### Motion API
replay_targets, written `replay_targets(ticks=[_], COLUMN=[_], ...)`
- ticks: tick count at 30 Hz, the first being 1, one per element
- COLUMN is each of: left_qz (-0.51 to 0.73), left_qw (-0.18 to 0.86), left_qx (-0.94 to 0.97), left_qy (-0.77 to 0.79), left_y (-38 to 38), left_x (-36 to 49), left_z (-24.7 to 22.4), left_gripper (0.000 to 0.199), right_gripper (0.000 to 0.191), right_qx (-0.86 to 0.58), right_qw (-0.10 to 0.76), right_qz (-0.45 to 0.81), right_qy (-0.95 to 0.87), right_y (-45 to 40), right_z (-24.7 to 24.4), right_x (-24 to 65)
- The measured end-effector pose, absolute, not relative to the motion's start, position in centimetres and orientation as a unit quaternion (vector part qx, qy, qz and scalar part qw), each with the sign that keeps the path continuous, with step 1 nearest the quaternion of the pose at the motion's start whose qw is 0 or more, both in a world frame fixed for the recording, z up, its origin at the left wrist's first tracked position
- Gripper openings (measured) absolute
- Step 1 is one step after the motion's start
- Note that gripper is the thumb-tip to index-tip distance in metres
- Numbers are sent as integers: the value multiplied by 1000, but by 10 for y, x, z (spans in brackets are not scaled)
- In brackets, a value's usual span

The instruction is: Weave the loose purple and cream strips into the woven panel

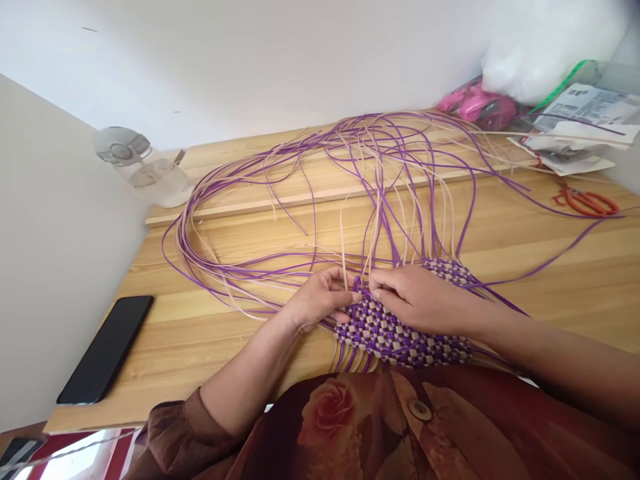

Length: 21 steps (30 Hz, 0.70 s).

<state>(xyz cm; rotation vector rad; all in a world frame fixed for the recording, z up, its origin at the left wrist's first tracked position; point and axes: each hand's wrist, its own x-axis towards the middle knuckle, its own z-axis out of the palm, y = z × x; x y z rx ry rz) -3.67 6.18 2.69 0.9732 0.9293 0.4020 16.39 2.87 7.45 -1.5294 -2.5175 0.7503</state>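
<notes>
A purple and beige woven piece [395,337] lies at the table's near edge, long loose strands running out from its sides. At its upper left edge my left hand [327,297] pinches a purple strand [356,283] between thumb and fingers. Just to the right, my right hand [413,293] rests over the weave with thumb and index finger pressed together on a strand; the fingertips partly hide it, so its colour is unclear. Many purple and beige strands [270,160] sweep back over the table in a wide loop to the left.
A black phone [106,350] lies at the left. Behind it, a clear container with a grey lid [123,145] stands by the wall. Orange-handled scissors [587,202] lie at the right, near packets [575,143] and a pink item in plastic [477,105]. A raised ledge [280,202] crosses the wooden table.
</notes>
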Motion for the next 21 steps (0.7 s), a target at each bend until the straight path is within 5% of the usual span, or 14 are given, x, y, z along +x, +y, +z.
replay_targets(ticks=[21], left_qz=[165], left_qw=[677], left_qx=[541], left_qy=[470], left_y=[57], left_x=[-29], left_z=[19], left_gripper=[28], right_gripper=[33], right_qx=[-517], right_qw=[243], right_qz=[361], right_qy=[-737], right_y=[16], right_z=[21], right_x=[159])
